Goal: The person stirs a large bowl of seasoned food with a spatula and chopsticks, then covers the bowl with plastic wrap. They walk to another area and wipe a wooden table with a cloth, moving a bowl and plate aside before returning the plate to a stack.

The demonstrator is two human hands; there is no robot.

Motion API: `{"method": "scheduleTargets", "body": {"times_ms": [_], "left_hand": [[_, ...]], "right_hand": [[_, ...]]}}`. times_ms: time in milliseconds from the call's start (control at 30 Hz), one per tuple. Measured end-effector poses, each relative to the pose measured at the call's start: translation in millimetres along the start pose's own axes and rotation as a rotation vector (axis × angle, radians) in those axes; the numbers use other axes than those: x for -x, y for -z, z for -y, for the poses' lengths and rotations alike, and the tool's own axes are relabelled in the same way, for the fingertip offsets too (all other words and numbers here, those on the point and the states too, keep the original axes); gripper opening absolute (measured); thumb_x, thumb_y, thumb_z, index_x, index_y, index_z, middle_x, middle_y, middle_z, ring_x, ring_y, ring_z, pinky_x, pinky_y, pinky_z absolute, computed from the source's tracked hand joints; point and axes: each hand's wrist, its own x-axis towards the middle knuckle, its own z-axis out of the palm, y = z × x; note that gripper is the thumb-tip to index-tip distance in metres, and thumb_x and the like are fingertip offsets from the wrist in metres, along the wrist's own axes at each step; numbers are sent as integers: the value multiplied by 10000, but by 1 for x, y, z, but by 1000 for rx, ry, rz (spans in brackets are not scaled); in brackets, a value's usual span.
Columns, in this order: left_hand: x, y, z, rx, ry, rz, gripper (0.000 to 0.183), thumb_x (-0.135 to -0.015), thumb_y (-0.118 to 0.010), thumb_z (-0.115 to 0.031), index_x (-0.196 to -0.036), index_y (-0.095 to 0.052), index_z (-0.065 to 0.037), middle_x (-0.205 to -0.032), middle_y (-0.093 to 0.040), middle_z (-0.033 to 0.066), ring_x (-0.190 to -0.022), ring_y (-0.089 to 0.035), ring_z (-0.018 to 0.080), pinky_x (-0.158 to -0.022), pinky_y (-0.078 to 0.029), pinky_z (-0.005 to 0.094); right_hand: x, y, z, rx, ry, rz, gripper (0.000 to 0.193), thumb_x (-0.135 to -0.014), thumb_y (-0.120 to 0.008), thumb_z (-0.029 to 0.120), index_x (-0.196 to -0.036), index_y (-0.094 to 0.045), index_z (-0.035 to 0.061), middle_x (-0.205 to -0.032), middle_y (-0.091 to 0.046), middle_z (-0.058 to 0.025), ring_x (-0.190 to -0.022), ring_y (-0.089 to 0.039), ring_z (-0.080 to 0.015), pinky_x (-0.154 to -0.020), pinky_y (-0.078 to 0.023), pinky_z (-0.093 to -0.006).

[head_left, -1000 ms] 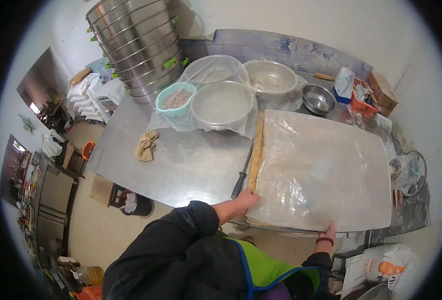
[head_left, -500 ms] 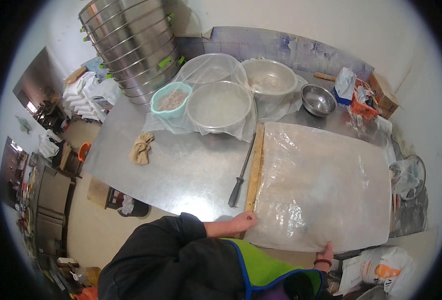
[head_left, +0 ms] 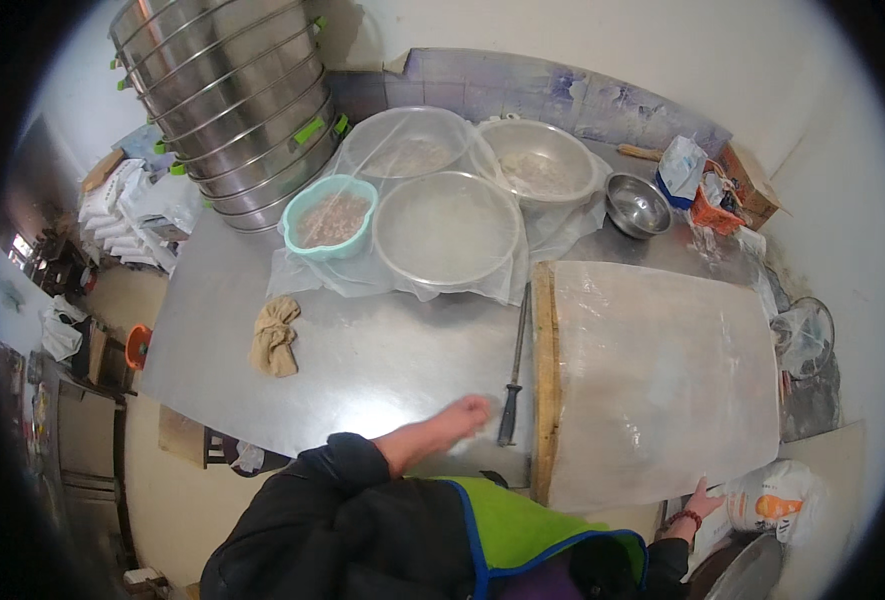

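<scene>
A clear plastic sheet lies over a thick wooden board, whose left edge shows bare. My right hand, with a dark red beaded bracelet at the wrist, pinches the sheet's near edge at the right; its lower fingers are hidden. My left hand is over the metal table, apart from the sheet and smeared by motion, so its fingers are unclear. Just right of it, a sharpening steel with a black handle lies along the board.
Covered steel basins and a turquoise basin stand at the back of the metal table. A brown cloth lies left. Stacked steamers tower behind. A steel bowl and orange basket are back right.
My left hand has let go of the sheet's near-left corner and moved left. My right hand has shifted right along the near edge. More of the board's left edge shows. The view has shifted slightly.
</scene>
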Motion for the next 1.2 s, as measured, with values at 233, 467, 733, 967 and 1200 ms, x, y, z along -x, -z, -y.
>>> {"method": "scheduleTargets", "body": {"times_ms": [233, 467, 733, 967, 1200], "left_hand": [[3, 143, -43, 379, -47, -247, 333, -869, -549, -240, -1172, -465, -129, -1065, -507, 26, -972, -505, 181, -759, -434, 349], [-20, 200, -68, 471, -56, -269, 340, -894, -538, -244, -1194, -452, -109, -1111, -499, 33, -1042, -504, 209, -791, -444, 358], [-72, 196, -64, 552, -10, -81, 414, -867, -613, -280, -1212, -460, -111, -1160, -501, 37, -1075, -504, 224, -827, -459, 373], [-104, 188, -84, 584, -11, -113, 206, -878, -617, -271, -986, -522, -124, -1059, -564, 13, -1020, -536, 180, -846, -443, 373], [-79, 193, -115, 557, -109, -159, 178, -919, -538, -198, -1066, -539, -97, -1036, -607, 24, -952, -575, 143, -767, -469, 276]], "right_hand": [[127, -23, 198, -462, -165, 772, 248, -870, -592, 168, -1103, -546, 100, -1053, -589, -40, -875, -586, -133, -652, -475, -261], [272, -115, 340, -345, 142, 1474, 142, -900, -561, 162, -912, -617, 32, -805, -637, -29, -765, -603, -112, -650, -490, -260], [353, -245, 375, -155, -130, 1731, 207, -922, -507, 196, -1036, -612, 59, -938, -635, -31, -831, -621, -151, -687, -504, -307], [376, -303, 383, -254, -348, 1752, 215, -917, -524, 204, -1067, -595, 69, -968, -634, -25, -833, -617, -152, -707, -501, -314], [399, -312, 412, -388, -327, 1743, 263, -869, -613, 242, -1023, -604, 29, -932, -631, -51, -778, -604, -154, -617, -487, -279]]}}
